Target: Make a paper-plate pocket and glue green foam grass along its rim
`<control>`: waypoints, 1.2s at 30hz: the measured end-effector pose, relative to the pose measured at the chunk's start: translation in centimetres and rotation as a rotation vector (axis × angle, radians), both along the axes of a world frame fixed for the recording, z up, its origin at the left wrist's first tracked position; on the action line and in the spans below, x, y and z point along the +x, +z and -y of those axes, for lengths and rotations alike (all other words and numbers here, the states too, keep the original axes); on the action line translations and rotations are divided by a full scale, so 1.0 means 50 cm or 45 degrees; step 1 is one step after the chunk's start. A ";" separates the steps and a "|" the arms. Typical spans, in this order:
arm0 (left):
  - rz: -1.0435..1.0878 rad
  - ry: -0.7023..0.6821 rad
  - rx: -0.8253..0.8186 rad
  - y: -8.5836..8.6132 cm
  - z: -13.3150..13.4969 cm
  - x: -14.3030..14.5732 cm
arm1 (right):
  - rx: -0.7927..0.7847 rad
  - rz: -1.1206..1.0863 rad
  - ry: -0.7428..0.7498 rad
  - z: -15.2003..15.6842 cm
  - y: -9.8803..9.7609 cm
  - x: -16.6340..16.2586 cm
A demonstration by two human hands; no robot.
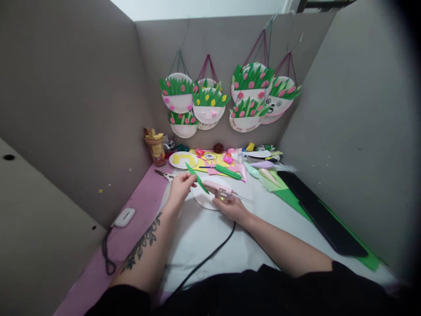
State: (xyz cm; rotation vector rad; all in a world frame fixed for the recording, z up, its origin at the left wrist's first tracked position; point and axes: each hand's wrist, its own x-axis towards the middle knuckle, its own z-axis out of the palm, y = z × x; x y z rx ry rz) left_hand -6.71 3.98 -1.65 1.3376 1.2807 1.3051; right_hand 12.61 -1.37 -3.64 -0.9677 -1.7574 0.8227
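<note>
Paper strip (201, 184), green, pointed, was pinched in your left hand (180, 186) near the round white plate (203, 201); your right hand (234, 209) gripped the pink plastic glue gun (217, 188).

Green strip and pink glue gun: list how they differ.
The green strip is thin and flat; the pink glue gun is bulky. The green strip is in the left hand, the pink glue gun in the right hand. Both are held in bare hands.

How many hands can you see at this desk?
2. The left hand pinches a green paper leaf; the right hand grips a pink hot glue gun. No others show.
</note>
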 end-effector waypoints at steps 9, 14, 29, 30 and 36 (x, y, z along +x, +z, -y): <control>0.031 0.053 0.020 -0.005 -0.009 -0.006 | -0.005 0.005 0.019 0.002 -0.001 0.000; 0.047 0.083 0.018 -0.008 -0.013 -0.011 | -0.004 0.066 0.045 -0.002 -0.007 0.002; 0.136 0.175 0.023 0.009 -0.014 -0.022 | 0.015 0.006 0.171 0.000 0.001 -0.003; 0.149 0.178 0.023 0.010 -0.015 -0.023 | 0.005 0.023 0.159 0.000 0.001 -0.003; 0.181 0.214 0.027 0.009 -0.023 -0.033 | -0.027 0.009 0.181 0.002 0.000 -0.003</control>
